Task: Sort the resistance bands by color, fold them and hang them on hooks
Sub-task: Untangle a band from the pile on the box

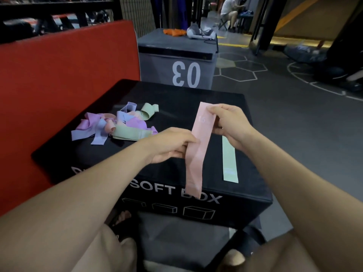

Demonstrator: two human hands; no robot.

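A pink resistance band (198,146) hangs stretched lengthwise above the black soft box (169,107). My right hand (229,124) pinches its upper end, and my left hand (172,144) grips it near the middle from the left. A flat green band (229,161) lies straight on the box, just right of the pink one. A tangled pile of purple, blue, green and pink bands (119,122) sits on the left part of the box top.
A red padded mat (64,75) stands along the left. A grey box marked 03 (176,61) stands behind, carrying orange cloth (174,32) and a white device (196,32). Open floor (294,114) lies to the right. A person (229,10) sits far back. No hooks in view.
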